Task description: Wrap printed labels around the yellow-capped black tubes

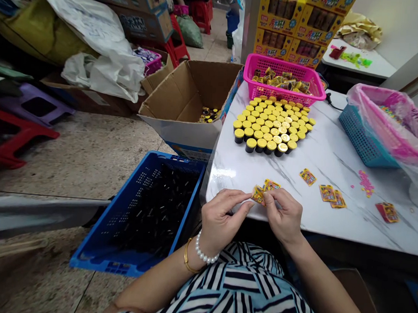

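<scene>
Both hands met at the near edge of the white marble-patterned table (pixel 321 148). The left hand (pixel 221 218) and the right hand (pixel 283 214) each had fingers pinched narrow on the same small yellow-and-orange printed sticker strip (pixel 263 191), which they held between them just above the table's edge. A pearl bracelet (pixel 204 254) and a thin gold bangle (pixel 186 260) sat on the left wrist.

Further right on the tabletop lay several loose printed stickers (pixel 328 191), well apart from the hands, and a scatter of small pink bits (pixel 365 182). Beyond the hands stood a tight cluster of short black jars with yellow lids (pixel 271 127), with a pink plastic basket (pixel 266 68) of labelled jars touching its far side. At the far right a blue plastic basket (pixel 360 136) stood beside a pink tub lined with a clear plastic bag (pixel 402 134).

On the floor to the left, a blue plastic crate (pixel 120 236) full of dark pieces sat just beside the table, and an open cardboard box (pixel 183 104) stood behind it. Nothing lay between the hands and the jars.
</scene>
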`<state>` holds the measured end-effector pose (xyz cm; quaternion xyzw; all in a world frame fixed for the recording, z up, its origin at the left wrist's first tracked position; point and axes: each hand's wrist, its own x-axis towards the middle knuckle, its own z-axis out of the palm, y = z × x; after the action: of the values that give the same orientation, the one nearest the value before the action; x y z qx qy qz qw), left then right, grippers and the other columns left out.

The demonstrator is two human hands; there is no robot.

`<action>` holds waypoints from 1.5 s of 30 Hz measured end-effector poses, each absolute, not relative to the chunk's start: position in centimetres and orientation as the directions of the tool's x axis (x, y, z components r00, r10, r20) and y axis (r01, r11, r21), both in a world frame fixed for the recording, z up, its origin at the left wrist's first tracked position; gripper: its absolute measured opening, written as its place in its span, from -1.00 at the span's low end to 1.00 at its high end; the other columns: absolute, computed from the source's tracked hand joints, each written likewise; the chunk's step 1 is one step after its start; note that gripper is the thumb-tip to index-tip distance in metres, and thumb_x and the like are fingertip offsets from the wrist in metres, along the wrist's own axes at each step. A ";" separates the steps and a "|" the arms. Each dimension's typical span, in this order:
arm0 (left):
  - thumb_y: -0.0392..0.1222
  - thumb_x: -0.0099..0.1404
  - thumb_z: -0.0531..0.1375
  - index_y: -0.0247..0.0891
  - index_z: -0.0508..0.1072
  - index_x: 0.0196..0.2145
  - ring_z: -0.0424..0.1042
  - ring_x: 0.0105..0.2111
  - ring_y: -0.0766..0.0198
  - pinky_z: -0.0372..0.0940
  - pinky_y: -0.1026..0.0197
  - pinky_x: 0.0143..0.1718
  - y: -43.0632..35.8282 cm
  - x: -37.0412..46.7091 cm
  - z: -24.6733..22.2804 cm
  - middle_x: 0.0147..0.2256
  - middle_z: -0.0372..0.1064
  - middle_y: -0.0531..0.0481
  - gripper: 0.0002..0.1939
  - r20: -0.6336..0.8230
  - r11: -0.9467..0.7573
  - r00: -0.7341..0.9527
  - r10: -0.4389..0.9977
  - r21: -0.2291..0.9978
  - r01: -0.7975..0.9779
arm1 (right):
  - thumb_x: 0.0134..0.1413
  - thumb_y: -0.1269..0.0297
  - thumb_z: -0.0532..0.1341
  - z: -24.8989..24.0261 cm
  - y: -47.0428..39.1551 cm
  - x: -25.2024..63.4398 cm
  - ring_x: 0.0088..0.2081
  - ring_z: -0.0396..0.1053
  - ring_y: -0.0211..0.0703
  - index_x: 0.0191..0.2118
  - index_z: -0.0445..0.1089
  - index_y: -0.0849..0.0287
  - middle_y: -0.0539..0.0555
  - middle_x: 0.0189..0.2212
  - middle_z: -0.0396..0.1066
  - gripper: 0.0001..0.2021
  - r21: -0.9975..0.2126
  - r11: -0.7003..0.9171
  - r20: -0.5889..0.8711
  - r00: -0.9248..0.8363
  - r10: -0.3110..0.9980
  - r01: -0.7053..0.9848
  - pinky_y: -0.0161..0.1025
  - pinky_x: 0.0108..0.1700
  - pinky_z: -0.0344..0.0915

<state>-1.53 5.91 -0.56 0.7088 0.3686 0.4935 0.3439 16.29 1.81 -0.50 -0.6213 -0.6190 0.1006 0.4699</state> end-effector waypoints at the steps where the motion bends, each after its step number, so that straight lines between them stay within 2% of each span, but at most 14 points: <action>1: -0.31 0.29 0.34 -0.19 0.65 -0.11 0.53 -0.22 0.21 0.43 0.19 -0.19 6.0 -1.6 -0.6 -0.20 0.59 -0.10 -0.79 0.435 -0.482 0.247 0.866 0.856 0.186 | 0.33 0.34 0.23 -0.6 1.8 16.2 -0.31 0.47 -0.14 -0.28 0.52 0.11 0.04 -0.38 0.53 -0.86 -0.708 0.215 0.457 0.204 0.866 0.673 -0.16 -0.20 0.38; 5: -0.22 0.27 0.38 -0.24 0.63 -0.28 0.43 -0.38 0.30 0.32 0.26 -0.35 6.5 -1.6 -0.4 -0.36 0.50 -0.03 -0.93 0.296 -0.361 0.315 0.902 0.916 0.173 | 0.31 0.36 0.24 -0.7 1.9 15.5 -0.32 0.45 -0.15 -0.29 0.51 0.13 0.04 -0.40 0.51 -0.87 -0.704 0.249 0.462 0.162 0.872 0.665 -0.17 -0.22 0.37; 8: -0.14 0.23 0.41 -0.24 0.63 -0.37 0.35 -0.42 0.31 0.23 0.28 -0.42 7.0 -1.5 -0.2 -0.45 0.38 0.01 -0.87 0.214 -0.301 0.397 0.893 0.938 0.172 | 0.32 0.36 0.22 -0.6 2.0 15.3 -0.32 0.44 -0.14 -0.29 0.50 0.13 0.06 -0.41 0.50 -0.86 -0.702 0.277 0.455 0.114 0.883 0.656 -0.15 -0.21 0.37; 10: -0.12 0.26 0.39 -0.22 0.66 -0.39 0.33 -0.41 0.30 0.21 0.27 -0.40 7.5 -1.5 0.0 -0.46 0.34 0.01 -0.86 0.191 -0.277 0.413 0.891 0.947 0.160 | 0.34 0.33 0.21 -0.3 2.3 15.5 -0.28 0.46 -0.13 -0.17 0.51 0.12 0.08 -0.33 0.52 -0.88 -0.757 0.287 0.412 0.088 0.907 0.587 -0.14 -0.17 0.40; 13: -0.08 0.32 0.34 -0.22 0.66 -0.40 0.30 -0.39 0.30 0.18 0.26 -0.37 8.5 -1.4 0.3 -0.45 0.31 0.02 -0.80 0.130 -0.178 0.378 0.916 0.980 0.093 | 0.32 0.25 0.24 0.2 2.4 16.2 -0.17 0.49 -0.11 0.06 0.42 0.10 0.11 -0.16 0.51 -0.76 -0.871 0.243 0.342 0.171 0.924 0.427 -0.12 -0.09 0.44; 16: 0.03 0.33 0.31 -0.28 0.53 -0.58 0.20 -0.44 0.33 0.11 0.24 -0.41 9.6 -1.1 0.4 -0.52 0.22 0.05 -0.59 0.012 -0.007 0.368 0.930 1.000 -0.014 | 0.23 0.21 0.33 0.6 2.3 16.5 -0.22 0.44 -0.13 -0.03 0.42 0.11 0.09 -0.21 0.44 -0.77 -0.886 0.203 0.353 0.323 0.878 0.417 -0.13 -0.13 0.42; 19: 0.12 0.32 0.30 -0.30 0.40 -0.66 0.11 -0.49 0.36 0.04 0.24 -0.44 10.1 -0.5 0.1 -0.57 0.15 0.08 -0.46 -0.098 0.161 0.439 0.893 0.981 -0.109 | 0.18 0.27 0.36 0.6 2.0 16.2 -0.30 0.37 -0.16 -0.13 0.45 0.10 0.02 -0.32 0.40 -0.84 -0.841 0.183 0.362 0.278 0.890 0.509 -0.15 -0.19 0.36; 22: 0.11 0.27 0.35 -0.31 0.41 -0.66 0.09 -0.51 0.38 0.02 0.25 -0.45 9.9 0.0 -0.3 -0.58 0.16 0.10 -0.48 -0.154 0.252 0.460 0.874 0.954 -0.160 | 0.19 0.32 0.35 0.3 2.0 15.8 -0.37 0.32 -0.19 -0.31 0.42 0.10 -0.03 -0.43 0.37 -0.91 -0.814 0.196 0.369 0.227 0.901 0.546 -0.17 -0.25 0.31; 25: 0.04 0.21 0.41 -0.32 0.54 -0.59 0.16 -0.49 0.40 0.07 0.26 -0.44 9.6 0.0 -0.3 -0.49 0.33 0.04 -0.60 -0.178 0.291 0.446 0.877 0.936 -0.199 | 0.16 0.34 0.35 0.3 2.1 15.8 -0.38 0.30 -0.20 -0.39 0.37 0.10 -0.05 -0.45 0.35 -0.84 -0.838 0.197 0.352 0.228 0.908 0.509 -0.16 -0.24 0.31; 30: -0.03 0.20 0.42 -0.29 0.68 -0.38 0.41 -0.33 0.26 0.30 0.21 -0.27 9.4 -0.3 -0.2 -0.29 0.56 -0.12 -0.76 -0.193 0.302 0.433 0.880 0.932 -0.199 | 0.11 0.38 0.37 0.7 2.2 15.9 -0.29 0.36 -0.14 -0.23 0.48 0.06 0.01 -0.33 0.39 -0.88 -0.803 0.257 0.430 0.225 0.875 0.537 -0.10 -0.16 0.38; 33: -0.03 0.20 0.42 -0.27 0.69 -0.40 0.44 -0.26 0.22 0.33 0.19 -0.18 9.3 -0.4 -0.4 -0.33 0.54 -0.10 -0.78 -0.146 0.226 0.379 0.914 0.958 -0.177 | 0.14 0.39 0.35 0.7 2.3 15.7 -0.25 0.40 -0.11 -0.27 0.49 0.06 0.03 -0.33 0.41 -0.92 -0.736 0.300 0.506 0.198 0.840 0.606 -0.07 -0.11 0.41; 36: -0.03 0.19 0.43 -0.25 0.67 -0.47 0.39 -0.31 0.27 0.31 0.22 -0.26 9.3 -0.4 -0.5 -0.39 0.44 -0.04 -0.77 -0.097 0.160 0.343 0.934 0.974 -0.160 | 0.18 0.38 0.32 0.3 2.6 15.7 -0.32 0.38 -0.14 -0.34 0.46 0.08 0.00 -0.41 0.41 -0.92 -0.739 0.269 0.480 0.204 0.853 0.617 -0.06 -0.11 0.42; 40: -0.05 0.15 0.45 -0.26 0.66 -0.48 0.36 -0.35 0.30 0.28 0.26 -0.36 9.5 -0.5 -0.5 -0.35 0.44 -0.06 -0.78 -0.103 0.162 0.310 0.945 0.972 -0.170 | 0.18 0.37 0.33 -0.1 2.7 15.7 -0.36 0.36 -0.16 -0.38 0.43 0.09 -0.01 -0.45 0.41 -0.88 -0.775 0.220 0.443 0.263 0.857 0.592 -0.11 -0.21 0.39; 45: -0.04 0.14 0.46 -0.30 0.67 -0.46 0.32 -0.44 0.33 0.20 0.28 -0.45 9.7 -0.9 -0.4 -0.41 0.47 -0.06 -0.76 -0.189 0.262 0.359 0.914 0.951 -0.167 | 0.12 0.43 0.37 -0.2 2.2 15.5 -0.35 0.39 -0.17 -0.29 0.53 0.07 0.02 -0.38 0.39 -0.91 -0.741 0.390 0.540 0.140 0.830 0.547 -0.15 -0.26 0.40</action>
<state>-0.86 9.70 -0.43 0.4610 0.4051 0.3957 0.6832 15.50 2.19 -0.20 -0.5362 -0.6419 0.1332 0.5317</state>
